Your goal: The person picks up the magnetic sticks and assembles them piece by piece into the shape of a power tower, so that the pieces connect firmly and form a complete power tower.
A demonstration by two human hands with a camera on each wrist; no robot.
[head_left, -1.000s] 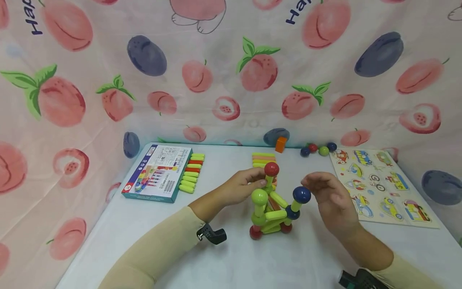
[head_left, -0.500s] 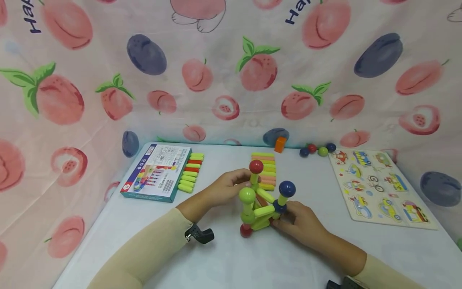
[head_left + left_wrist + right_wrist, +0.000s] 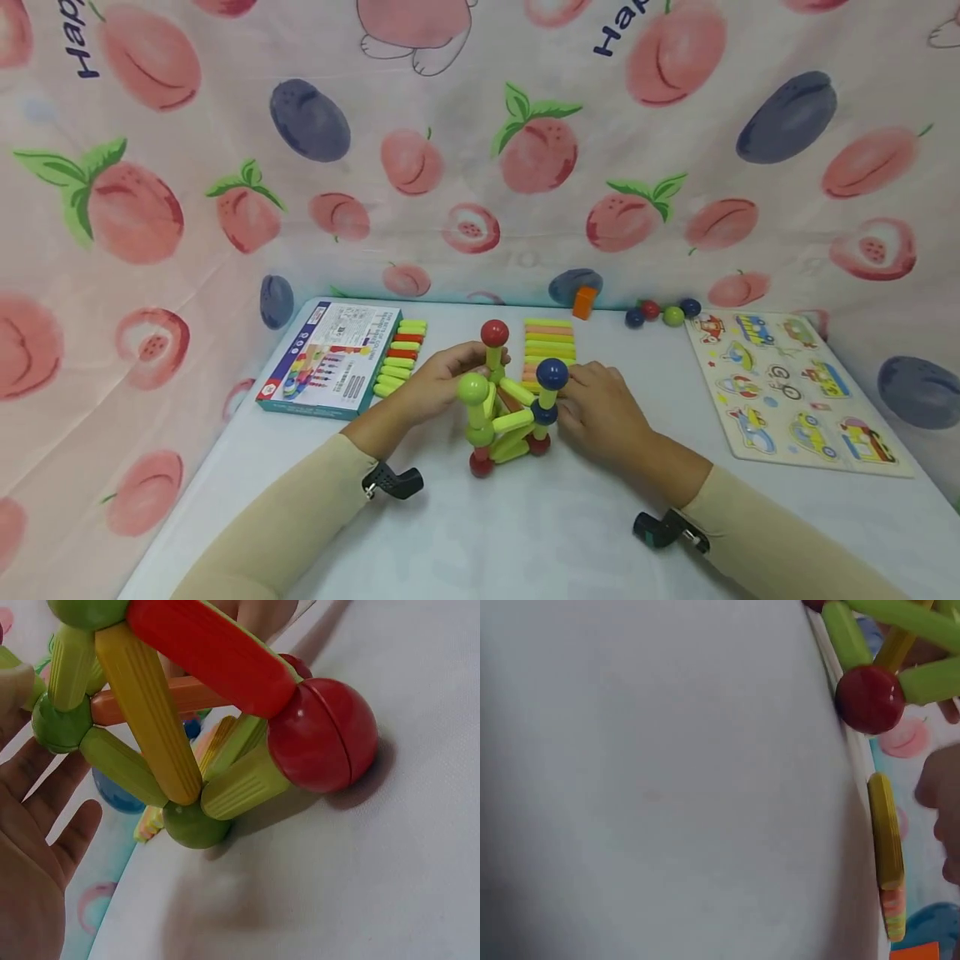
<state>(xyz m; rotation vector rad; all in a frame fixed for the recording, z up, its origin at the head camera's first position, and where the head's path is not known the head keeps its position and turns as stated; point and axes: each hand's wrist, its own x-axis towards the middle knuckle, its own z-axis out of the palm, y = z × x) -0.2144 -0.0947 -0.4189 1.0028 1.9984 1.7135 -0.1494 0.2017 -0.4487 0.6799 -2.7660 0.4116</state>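
A magnetic ball-and-stick frame (image 3: 516, 391) stands on the white table in the head view, with green, blue and red balls joined by ribbed rods. My left hand (image 3: 435, 383) holds its rear green upright, thumb against the rod; in the left wrist view, the hand's (image 3: 34, 847) other fingers spread loosely behind. A red ball (image 3: 322, 735) rests on the cloth there. My right hand (image 3: 607, 412) is just right of the frame, fingers loosely bent. In the right wrist view, a gap separates its fingers (image 3: 941, 787) from the frame's red ball (image 3: 870, 699).
Behind the frame lies a row of coloured rods (image 3: 550, 340). A boxed toy set (image 3: 330, 358) with more rods (image 3: 397, 367) is on the left. An orange block (image 3: 584, 302), loose balls (image 3: 672, 316) and a vehicle puzzle board (image 3: 795, 392) lie toward the back and right.
The frame has moved left across the table, my left hand staying on it. My right hand came in to its lower right side, then came off and now lies beside it.
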